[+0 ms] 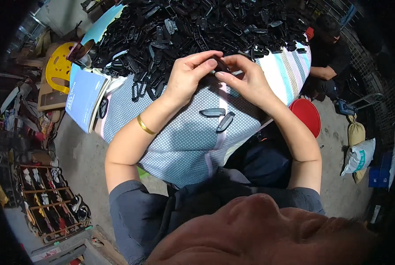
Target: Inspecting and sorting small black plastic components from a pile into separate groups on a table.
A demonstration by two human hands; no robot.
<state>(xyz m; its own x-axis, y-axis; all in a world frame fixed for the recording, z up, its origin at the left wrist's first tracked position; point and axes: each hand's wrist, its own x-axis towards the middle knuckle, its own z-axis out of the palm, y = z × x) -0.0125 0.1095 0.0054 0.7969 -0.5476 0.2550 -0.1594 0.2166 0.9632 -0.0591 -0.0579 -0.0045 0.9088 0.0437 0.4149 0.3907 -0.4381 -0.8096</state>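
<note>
At the near edge of a heap of small black plastic parts [175, 37], my two hands meet over the cloth-covered table [171, 145]. A dark plastic piece [222, 65] is pinched between them, mostly covered by the fingers. My left hand [186, 77], below whose wrist sits a gold bracelet, grips its left side with thumb and forefinger. On its other side are the thumb and bent fingers of my right hand [250, 81]. Two elongated black plastic pieces, one lying crosswise [212, 112] and one slanted [225, 122], rest on the patterned cloth nearer me.
A blue-covered book [86, 98] lies at the table's left edge, with a yellow plastic stool [58, 68] beyond. Right of the table are a red round lid or basin [305, 117] and another person [330, 57]. Sacks [358, 154] stand farther right; a rack [51, 201] stands lower left.
</note>
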